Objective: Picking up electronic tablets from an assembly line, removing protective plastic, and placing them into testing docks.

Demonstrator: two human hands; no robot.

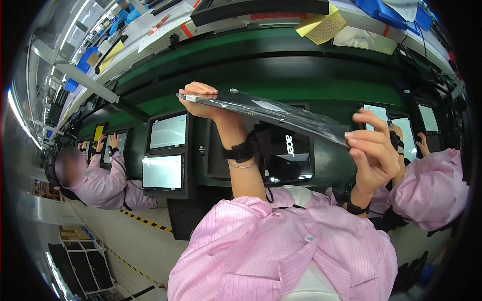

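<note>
A thin dark tablet (271,114) is held up nearly edge-on in front of me, its right end lower than its left. Clear, wrinkled plastic film lies over its upper face, and small gold contacts show along the near edge. My left hand (198,103) is closed round the left end, fingertips on top. At the right end, my right hand (374,150) grips the corner between thumb and fingers, with the index finger raised. Below the held tablet, another dark glossy tablet (278,163) with a light logo lies in a black tray, partly hidden by my left arm.
Two lit tablets (162,172) sit in a black tray to the left. More lit screens (403,133) are at the right. Co-workers in pink smocks (103,178) (427,183) sit on both sides. A shelf with yellow sheets (321,25) runs across the far side.
</note>
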